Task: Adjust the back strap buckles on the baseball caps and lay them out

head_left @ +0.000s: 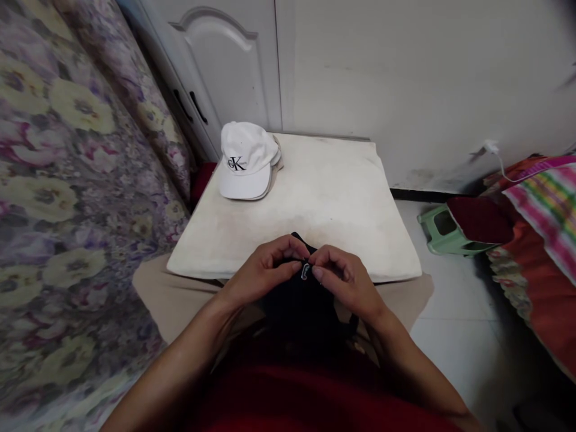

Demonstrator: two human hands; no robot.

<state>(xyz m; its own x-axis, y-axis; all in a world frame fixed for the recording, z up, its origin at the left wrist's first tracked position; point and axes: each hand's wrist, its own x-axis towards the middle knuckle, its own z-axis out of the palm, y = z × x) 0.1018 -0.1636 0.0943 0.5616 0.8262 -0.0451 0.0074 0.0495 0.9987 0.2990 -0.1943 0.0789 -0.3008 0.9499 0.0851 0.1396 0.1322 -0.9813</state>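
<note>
Head view: a dark cloth item (294, 303) is pinched by the left hand (270, 264) and right hand (346, 276) at the near edge of the table (333, 204), its handling seemingly unfinished; stacked caps (247, 153) are set far left

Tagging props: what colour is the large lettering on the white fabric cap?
Black lettering, best seen in the head view.

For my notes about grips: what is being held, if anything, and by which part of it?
The left hand and right hand hold a dark item beside its small metal piece; its kind is unclear.
</note>
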